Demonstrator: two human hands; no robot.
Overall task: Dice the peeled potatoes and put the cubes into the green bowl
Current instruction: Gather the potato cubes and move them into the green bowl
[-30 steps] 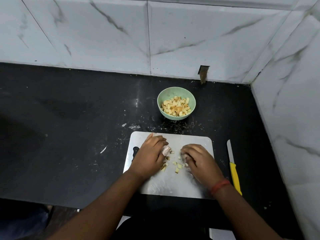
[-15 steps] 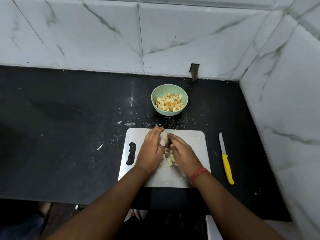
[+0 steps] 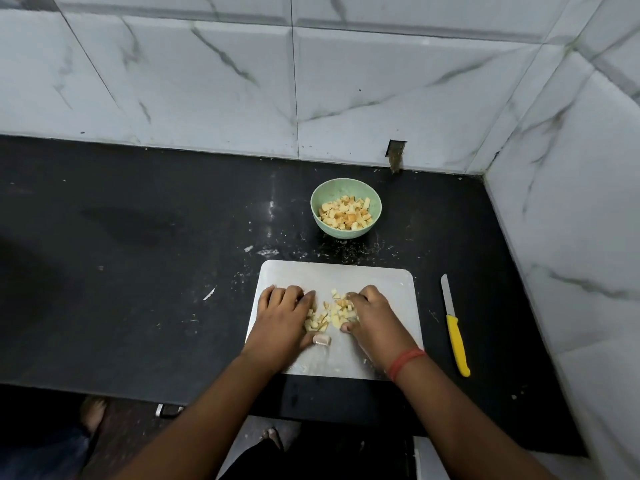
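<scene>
On the black counter's cutting board (image 3: 381, 282), I see left hand (image 3: 282, 318) and right hand (image 3: 372, 317), fingers relaxed, corralling potato cubes (image 3: 334, 315) for scooping toward the green bowl (image 3: 325, 199).

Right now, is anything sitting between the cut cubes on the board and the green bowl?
Nothing visible does. The cubes lie on the cutting board between the left hand and right hand. The green bowl stands just past the board's far edge, with only small scraps on the counter between. The knife lies off to the right.
</scene>
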